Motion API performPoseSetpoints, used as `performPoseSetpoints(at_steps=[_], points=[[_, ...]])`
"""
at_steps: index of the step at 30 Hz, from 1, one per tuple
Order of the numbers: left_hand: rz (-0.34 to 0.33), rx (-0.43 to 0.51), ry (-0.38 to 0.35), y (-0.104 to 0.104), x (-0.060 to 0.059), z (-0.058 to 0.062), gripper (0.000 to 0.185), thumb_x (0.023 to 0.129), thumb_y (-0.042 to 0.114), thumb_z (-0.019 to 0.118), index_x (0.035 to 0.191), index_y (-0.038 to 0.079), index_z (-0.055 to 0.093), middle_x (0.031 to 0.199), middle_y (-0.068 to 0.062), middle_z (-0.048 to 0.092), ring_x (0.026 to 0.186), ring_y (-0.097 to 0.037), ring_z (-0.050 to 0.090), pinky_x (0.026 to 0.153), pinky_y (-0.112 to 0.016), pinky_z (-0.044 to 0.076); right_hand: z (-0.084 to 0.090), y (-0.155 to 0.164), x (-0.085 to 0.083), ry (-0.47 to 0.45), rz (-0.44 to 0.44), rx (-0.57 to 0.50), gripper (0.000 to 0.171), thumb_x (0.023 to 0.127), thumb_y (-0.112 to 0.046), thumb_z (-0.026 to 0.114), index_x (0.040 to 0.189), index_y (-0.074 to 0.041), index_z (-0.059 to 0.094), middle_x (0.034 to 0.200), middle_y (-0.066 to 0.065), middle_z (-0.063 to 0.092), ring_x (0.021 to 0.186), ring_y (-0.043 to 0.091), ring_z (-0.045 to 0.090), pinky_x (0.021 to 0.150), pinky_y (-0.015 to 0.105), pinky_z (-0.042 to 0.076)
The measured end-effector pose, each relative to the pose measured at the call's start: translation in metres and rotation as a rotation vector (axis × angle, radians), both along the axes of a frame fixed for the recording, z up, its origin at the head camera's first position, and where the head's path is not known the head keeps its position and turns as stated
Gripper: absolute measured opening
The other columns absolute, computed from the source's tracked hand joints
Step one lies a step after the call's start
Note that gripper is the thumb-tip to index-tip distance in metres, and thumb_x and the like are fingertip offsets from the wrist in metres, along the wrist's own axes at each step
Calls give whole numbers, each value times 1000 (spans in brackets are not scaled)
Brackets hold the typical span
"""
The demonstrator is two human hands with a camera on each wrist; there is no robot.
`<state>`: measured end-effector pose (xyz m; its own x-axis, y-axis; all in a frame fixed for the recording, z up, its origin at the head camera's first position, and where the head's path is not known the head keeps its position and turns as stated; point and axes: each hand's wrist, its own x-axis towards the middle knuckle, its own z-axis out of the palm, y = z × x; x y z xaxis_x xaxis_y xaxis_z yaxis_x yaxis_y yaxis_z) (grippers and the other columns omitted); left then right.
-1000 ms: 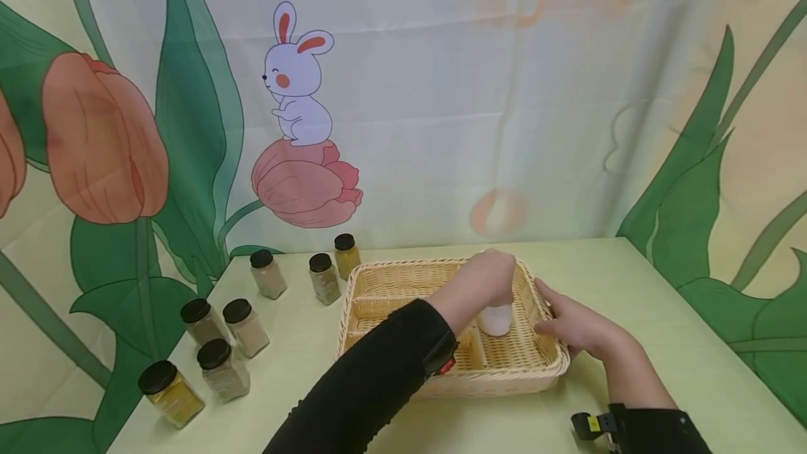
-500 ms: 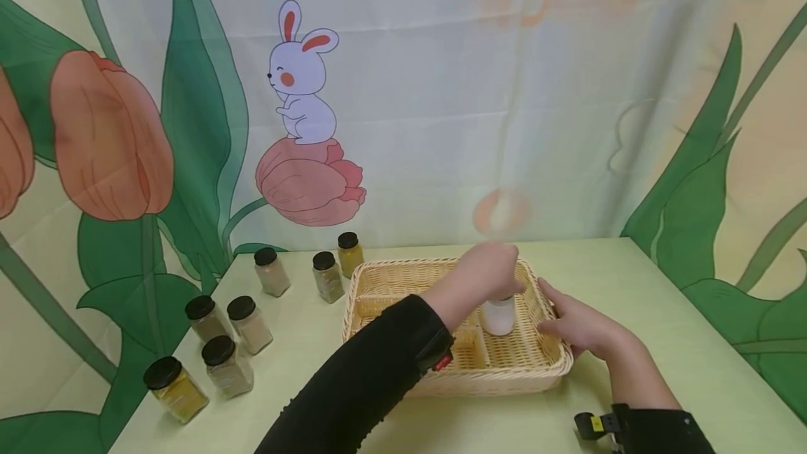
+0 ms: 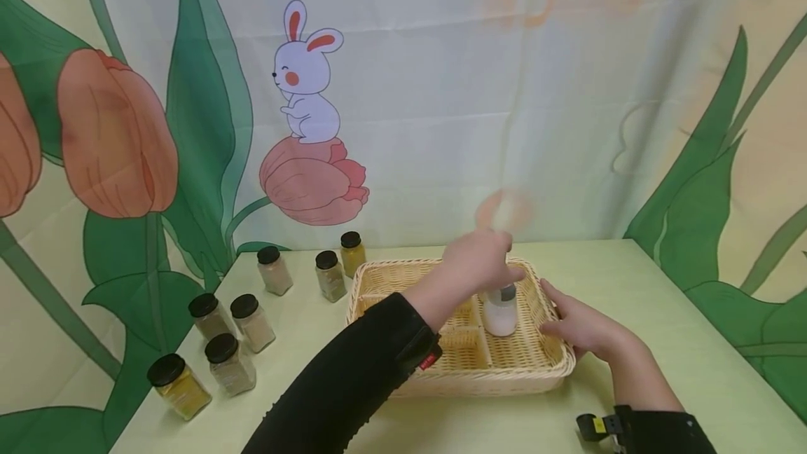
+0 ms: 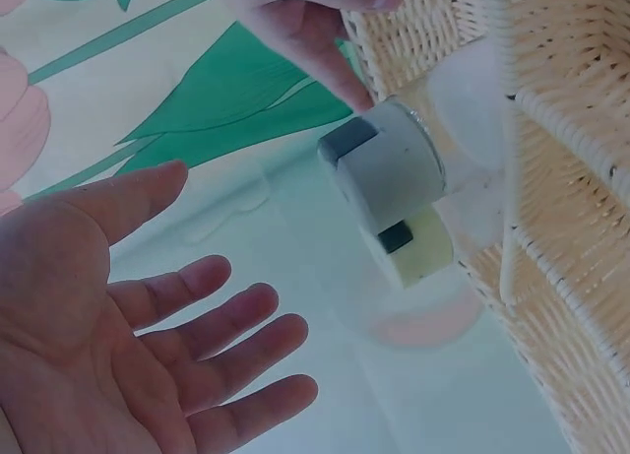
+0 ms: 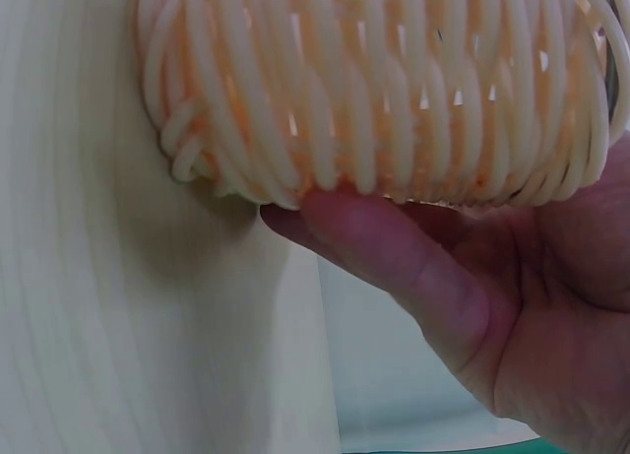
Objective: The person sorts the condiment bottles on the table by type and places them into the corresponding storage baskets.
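A wicker basket (image 3: 485,382) with inner dividers stands on the pale green table. In its right compartment is a clear jar (image 3: 501,317) with pale contents, upright, its lid partly behind my left hand (image 3: 480,261). The left wrist view shows that hand with fingers spread and nothing in the palm, apart from the jar's whitish lid (image 4: 389,173). Beside it a second, yellowish lid (image 4: 421,249) shows. My right hand (image 3: 583,324) holds the basket's right side, thumb at the rim. From the right wrist, the thumb (image 5: 384,242) presses against the woven end; the other fingers are mostly hidden.
Several black-lidded spice jars stand left of the basket, including a yellow one (image 3: 181,389) at the front and another yellow jar (image 3: 353,256) at the back. A printed curtain (image 3: 429,125) hangs behind the table.
My left hand has let go of the jar in the right compartment and shifted up and left, so the lid shows. My right hand stays on the basket.
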<state>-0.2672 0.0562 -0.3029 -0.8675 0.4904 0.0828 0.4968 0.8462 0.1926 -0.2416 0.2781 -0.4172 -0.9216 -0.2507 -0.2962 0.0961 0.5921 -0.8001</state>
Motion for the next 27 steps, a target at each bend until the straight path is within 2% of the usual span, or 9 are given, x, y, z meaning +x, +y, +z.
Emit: performPoseSetpoints(at_steps=[5, 12, 20, 27], points=[[-8, 20, 7, -12, -2, 6, 50, 93, 55, 69, 125, 18, 65, 113, 4, 69, 84, -12, 63, 62, -28, 50, 1, 2, 0, -1, -5, -10, 93, 99, -9, 61, 164, -11, -5, 155, 42, 17, 71, 28, 68, 56, 46, 58], [37, 37, -9, -31, 2, 15, 56, 92, 58, 68, 130, 18, 63, 123, 2, 66, 101, -17, 65, 72, -31, 53, 2, 2, 1, -7, -4, -20, 93, 99, -9, 61, 163, -11, -6, 153, 43, 20, 71, 29, 69, 56, 47, 58], [62, 25, 10, -55, 9, 20, 59, 93, 59, 66, 135, 18, 62, 136, -1, 60, 111, -20, 64, 81, -35, 55, -2, 0, 0, -12, -6, -15, 93, 98, -10, 61, 164, -12, -6, 152, 43, 22, 71, 28, 69, 56, 46, 58], [113, 70, 24, -80, 7, 19, 59, 93, 57, 67, 136, 18, 62, 141, -5, 56, 113, -22, 63, 82, -40, 56, -2, -1, 0, -11, -8, -6, 93, 98, -10, 60, 164, -12, -6, 153, 43, 21, 72, 28, 68, 56, 46, 58]])
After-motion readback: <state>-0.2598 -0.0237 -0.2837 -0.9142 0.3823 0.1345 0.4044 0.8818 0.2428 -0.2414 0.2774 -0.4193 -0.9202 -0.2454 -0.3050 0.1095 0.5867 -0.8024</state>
